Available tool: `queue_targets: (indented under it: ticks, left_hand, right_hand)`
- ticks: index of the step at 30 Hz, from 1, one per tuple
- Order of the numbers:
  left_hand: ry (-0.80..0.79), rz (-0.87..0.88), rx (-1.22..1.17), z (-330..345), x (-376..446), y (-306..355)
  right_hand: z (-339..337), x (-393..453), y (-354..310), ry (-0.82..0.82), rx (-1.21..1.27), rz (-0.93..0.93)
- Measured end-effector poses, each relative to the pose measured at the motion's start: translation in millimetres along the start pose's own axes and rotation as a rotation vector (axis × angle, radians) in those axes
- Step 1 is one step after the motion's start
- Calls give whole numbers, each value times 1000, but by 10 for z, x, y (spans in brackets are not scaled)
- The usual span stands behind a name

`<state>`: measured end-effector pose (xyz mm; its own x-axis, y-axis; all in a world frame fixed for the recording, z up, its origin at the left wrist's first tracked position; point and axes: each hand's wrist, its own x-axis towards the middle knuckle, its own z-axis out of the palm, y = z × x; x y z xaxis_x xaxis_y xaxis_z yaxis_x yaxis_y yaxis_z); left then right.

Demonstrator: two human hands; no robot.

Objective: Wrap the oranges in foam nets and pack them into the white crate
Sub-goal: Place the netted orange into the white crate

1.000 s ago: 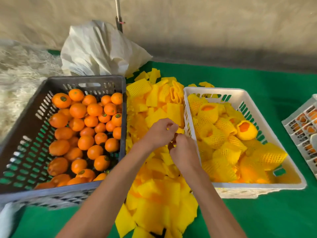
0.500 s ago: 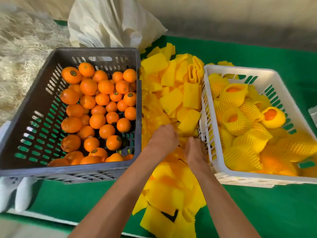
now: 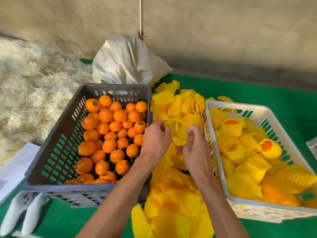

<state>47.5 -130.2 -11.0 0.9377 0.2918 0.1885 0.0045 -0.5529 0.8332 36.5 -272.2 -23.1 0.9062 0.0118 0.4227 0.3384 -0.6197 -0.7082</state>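
Pinching one yellow foam net (image 3: 178, 133) w/ both grips, L hand (image 3: 155, 143) & R hand (image 3: 197, 150) were btwn grey crate (image 3: 51, 152) & white crate (image 3: 221, 169).

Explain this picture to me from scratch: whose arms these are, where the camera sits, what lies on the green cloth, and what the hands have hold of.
There is no machine here. The camera is worn on a person's head and looks down, so the two bare arms are that person's own. The left hand and the right hand together pull at a yellow foam net, lifted from the pile of nets between two crates. No orange shows in either hand. On the green cloth, the grey crate to the left holds bare oranges. The white crate to the right holds wrapped oranges. Behind stand a white sack and pale straw.
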Motion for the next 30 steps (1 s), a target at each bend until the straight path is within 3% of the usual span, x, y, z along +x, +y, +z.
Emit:
queue_targets:
  ticks: [4,9,12,15,20,25,30]
  left_hand:
    - [-15,126,-9,-312,61,-58]
    - [-102,248,-64,-690,64,-242]
    - [-147,98,-162,-976,94,-479]
    - [-155,-201,-156,-1158,237,-780]
    - [-684,-488,467,-1008,462,-1376]
    - [-1045,-655,613,-651,415,-1887]
    - [-1266,-706,822,-419,348,-2020]
  right_hand:
    - [78,126,-302,-224,-375,-58]
    - [340,331,-632,-267,-204,81]
    - [550,388,-705,-394,-294,-18]
    - [780,327,-739,-511,-461,-102]
    - [1141,166,-697,-475,-652,-350]
    - [1331,80,-620,-548,-719,-357]
    - [1398,68,-541,-517,-703,-342]
